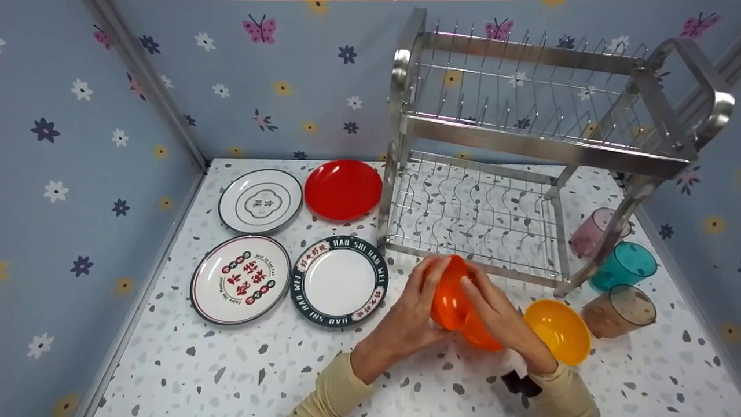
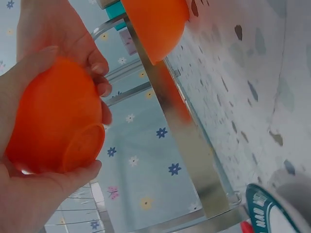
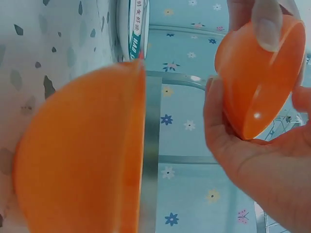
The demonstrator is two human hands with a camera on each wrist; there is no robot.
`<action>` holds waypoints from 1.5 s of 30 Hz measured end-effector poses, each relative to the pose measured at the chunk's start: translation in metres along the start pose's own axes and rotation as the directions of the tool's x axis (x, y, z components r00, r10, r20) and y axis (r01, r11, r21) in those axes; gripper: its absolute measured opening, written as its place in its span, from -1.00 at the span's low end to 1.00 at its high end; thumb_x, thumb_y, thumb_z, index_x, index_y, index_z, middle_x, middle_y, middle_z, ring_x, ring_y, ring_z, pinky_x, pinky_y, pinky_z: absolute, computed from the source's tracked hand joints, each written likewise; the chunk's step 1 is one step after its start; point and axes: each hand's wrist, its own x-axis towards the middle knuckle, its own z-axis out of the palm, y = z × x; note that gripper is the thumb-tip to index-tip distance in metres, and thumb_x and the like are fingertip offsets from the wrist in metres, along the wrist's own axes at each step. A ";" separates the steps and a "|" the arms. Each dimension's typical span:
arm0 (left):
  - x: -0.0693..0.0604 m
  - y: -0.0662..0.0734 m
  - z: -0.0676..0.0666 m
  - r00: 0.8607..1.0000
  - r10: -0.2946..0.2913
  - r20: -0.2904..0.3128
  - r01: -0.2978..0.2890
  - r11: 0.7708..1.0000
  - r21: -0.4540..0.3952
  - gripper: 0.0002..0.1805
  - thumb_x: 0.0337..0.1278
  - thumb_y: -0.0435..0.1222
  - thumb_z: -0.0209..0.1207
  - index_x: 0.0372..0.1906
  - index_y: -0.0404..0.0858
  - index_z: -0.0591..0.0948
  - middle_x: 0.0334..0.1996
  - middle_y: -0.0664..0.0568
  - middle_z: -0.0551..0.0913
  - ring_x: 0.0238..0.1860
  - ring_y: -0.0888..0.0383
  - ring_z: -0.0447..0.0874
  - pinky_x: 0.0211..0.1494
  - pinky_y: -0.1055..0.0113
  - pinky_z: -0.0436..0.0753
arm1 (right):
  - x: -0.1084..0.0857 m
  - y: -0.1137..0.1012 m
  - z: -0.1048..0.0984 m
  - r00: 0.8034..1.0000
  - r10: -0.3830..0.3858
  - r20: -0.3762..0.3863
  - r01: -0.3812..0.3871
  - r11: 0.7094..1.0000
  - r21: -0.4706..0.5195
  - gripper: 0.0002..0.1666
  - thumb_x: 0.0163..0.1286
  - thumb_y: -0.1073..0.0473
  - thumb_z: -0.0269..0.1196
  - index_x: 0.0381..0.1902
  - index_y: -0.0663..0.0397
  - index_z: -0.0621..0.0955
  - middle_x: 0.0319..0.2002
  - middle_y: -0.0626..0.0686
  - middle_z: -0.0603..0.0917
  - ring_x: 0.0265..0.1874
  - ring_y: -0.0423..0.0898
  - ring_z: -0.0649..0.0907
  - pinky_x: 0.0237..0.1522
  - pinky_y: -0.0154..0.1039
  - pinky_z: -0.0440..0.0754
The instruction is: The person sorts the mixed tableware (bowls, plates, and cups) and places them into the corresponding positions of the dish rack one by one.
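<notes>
Both hands hold one glossy orange bowl (image 1: 448, 304) tilted on its side above the table. My left hand (image 1: 405, 315) grips it from the left, its thumb low and fingers over the upper edge. From the other side, my right hand (image 1: 499, 315) grips the same bowl. In the left wrist view, the foot ring of the held bowl (image 2: 58, 116) shows between the hands. Below it, partly hidden by the right hand, a second orange bowl (image 1: 481, 334) is on the table. A yellow bowl (image 1: 558, 331) sits right of the right hand.
A two-tier metal dish rack (image 1: 550, 147) stands behind the hands. Left are a red plate (image 1: 343, 190), a green-rimmed plate (image 1: 340, 282) and two white patterned plates (image 1: 240, 280). Pink, teal (image 1: 624, 265) and brown cups line the right side. A small dark object (image 1: 521, 383) lies near the right wrist.
</notes>
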 end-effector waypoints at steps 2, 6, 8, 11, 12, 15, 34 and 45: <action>0.000 0.002 0.000 1.000 0.015 0.019 -0.016 0.999 0.045 0.26 -0.23 -0.24 0.67 0.56 -0.33 0.11 0.45 -0.31 0.18 0.44 -0.17 0.30 0.42 0.20 0.42 | 0.002 -0.003 -0.002 1.000 0.009 0.008 -0.008 0.999 -0.041 -0.48 0.69 0.18 -0.04 0.52 0.15 0.31 0.42 0.05 0.46 0.34 0.03 0.51 0.38 0.11 0.41; -0.001 0.004 -0.001 0.998 0.039 0.048 -0.044 0.991 0.126 0.19 -0.12 -0.30 0.60 0.56 -0.40 0.09 0.48 -0.30 0.22 0.48 -0.14 0.27 0.50 0.22 0.30 | 0.006 -0.006 -0.005 0.998 -0.034 0.055 0.038 0.997 -0.069 -0.41 0.62 0.21 0.03 0.52 0.21 0.26 0.39 0.10 0.46 0.25 0.06 0.55 0.29 0.03 0.54; -0.002 0.005 0.000 0.998 0.049 0.049 -0.056 0.986 0.157 0.12 -0.06 -0.33 0.55 0.53 -0.44 0.10 0.46 -0.31 0.25 0.48 -0.14 0.27 0.52 0.23 0.27 | 0.008 -0.008 -0.006 0.995 -0.054 0.084 0.060 0.996 -0.070 -0.37 0.57 0.20 0.08 0.51 0.19 0.25 0.34 0.11 0.49 0.16 0.04 0.59 0.18 -0.05 0.61; -0.003 0.004 -0.001 0.997 0.062 0.051 -0.071 0.980 0.184 0.05 -0.02 -0.35 0.52 0.48 -0.47 0.12 0.44 -0.33 0.29 0.46 -0.16 0.30 0.52 0.23 0.25 | 0.010 -0.011 -0.008 0.993 -0.043 0.110 0.051 0.996 -0.073 -0.30 0.48 0.11 0.19 0.48 0.13 0.26 0.25 0.10 0.53 0.06 0.00 0.62 0.08 -0.10 0.66; -0.003 0.004 -0.001 0.996 0.069 0.054 -0.078 0.977 0.197 0.03 -0.01 -0.35 0.52 0.48 -0.47 0.13 0.43 -0.34 0.30 0.45 -0.17 0.31 0.52 0.23 0.26 | 0.011 -0.013 -0.009 0.992 -0.033 0.120 0.043 0.996 -0.080 -0.28 0.45 0.06 0.22 0.47 0.10 0.28 0.24 0.09 0.53 0.05 -0.02 0.63 0.07 -0.10 0.67; -0.003 0.004 -0.002 0.995 0.064 0.074 -0.077 0.978 0.192 0.06 -0.01 -0.36 0.54 0.50 -0.42 0.12 0.43 -0.34 0.25 0.44 -0.16 0.31 0.52 0.24 0.24 | 0.014 -0.016 -0.012 0.989 0.000 0.146 0.016 0.994 -0.109 -0.24 0.37 -0.04 0.30 0.43 0.02 0.31 0.22 0.05 0.54 0.03 -0.08 0.66 0.07 -0.05 0.68; 0.002 -0.001 -0.008 0.974 0.146 0.176 -0.205 0.895 0.395 -0.21 0.22 -0.37 0.39 0.50 -0.18 0.30 0.39 -0.19 0.34 0.42 -0.09 0.34 0.42 0.20 0.44 | 0.042 -0.033 -0.041 0.904 -0.076 0.421 0.202 0.943 -0.263 0.01 0.04 -0.26 0.58 0.35 0.04 0.46 0.17 -0.14 0.63 0.01 -0.15 0.67 0.03 -0.07 0.70; 0.006 -0.014 -0.008 0.975 0.179 0.129 -0.217 0.882 0.419 -0.12 0.13 -0.42 0.41 0.54 -0.14 0.28 0.40 -0.22 0.34 0.40 -0.10 0.34 0.51 0.19 0.30 | 0.051 -0.030 -0.041 0.906 -0.125 0.404 0.239 0.940 -0.245 -0.10 0.11 -0.15 0.54 0.32 0.05 0.47 0.15 -0.12 0.63 -0.04 -0.15 0.68 -0.07 -0.18 0.73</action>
